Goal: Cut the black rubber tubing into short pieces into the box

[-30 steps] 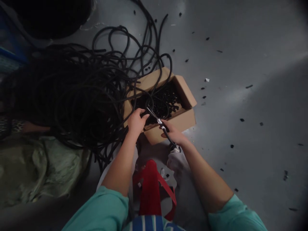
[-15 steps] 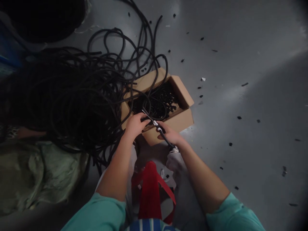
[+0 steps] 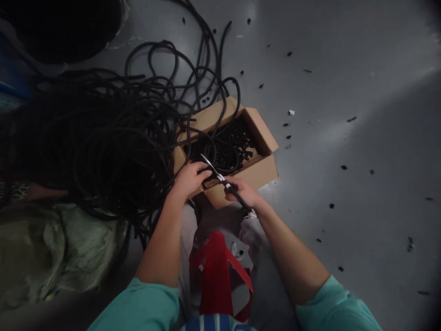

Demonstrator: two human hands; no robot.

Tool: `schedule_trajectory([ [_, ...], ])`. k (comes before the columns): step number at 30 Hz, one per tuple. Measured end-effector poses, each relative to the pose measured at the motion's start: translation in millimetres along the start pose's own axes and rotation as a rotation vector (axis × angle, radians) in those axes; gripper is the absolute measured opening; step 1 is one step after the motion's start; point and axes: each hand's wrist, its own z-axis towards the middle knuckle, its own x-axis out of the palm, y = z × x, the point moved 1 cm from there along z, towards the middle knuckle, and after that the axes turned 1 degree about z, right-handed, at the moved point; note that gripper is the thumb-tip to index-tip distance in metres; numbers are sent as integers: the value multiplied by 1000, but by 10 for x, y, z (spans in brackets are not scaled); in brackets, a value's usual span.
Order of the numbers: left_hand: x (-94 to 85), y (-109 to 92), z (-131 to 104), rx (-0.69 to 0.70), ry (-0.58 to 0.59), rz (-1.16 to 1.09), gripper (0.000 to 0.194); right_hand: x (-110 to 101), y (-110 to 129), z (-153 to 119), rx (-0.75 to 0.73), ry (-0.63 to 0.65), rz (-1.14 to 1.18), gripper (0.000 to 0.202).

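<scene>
My right hand (image 3: 243, 192) is closed around the black handle of a pair of shears (image 3: 236, 194), which has white bands near its pivot. The silver blades point up and left over an open cardboard box (image 3: 257, 174). The handle's lower end reaches white wrapping (image 3: 252, 214) at my right knee. My left hand (image 3: 191, 178) is beside the blades at the box's near left edge, thumb and fingers curled together. Something dark shows between them, too dim to name. Many short black pieces (image 3: 243, 142) lie inside the box.
A large tangle of black tubing (image 3: 113, 124) spreads on the left, with loops crossing the box. Black scraps (image 3: 343, 168) dot the grey floor (image 3: 379, 207). A greenish sack (image 3: 82, 248) lies at lower left; a red stool-like piece (image 3: 216, 271) stands between my legs.
My left hand and forearm have shifted slightly left. The shears' blades have tilted a little, their tips moving left. My right hand stays nearly in place on the handle.
</scene>
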Motion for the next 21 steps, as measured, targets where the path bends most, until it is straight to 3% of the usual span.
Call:
schedule_trajectory([
  [9,31,30,13,38,-80,-165,20,30,-25,9,24,-59,38,46],
  [21,90,121,67,-14,-153,-19,22,57,-27,98,66,59,322,56],
])
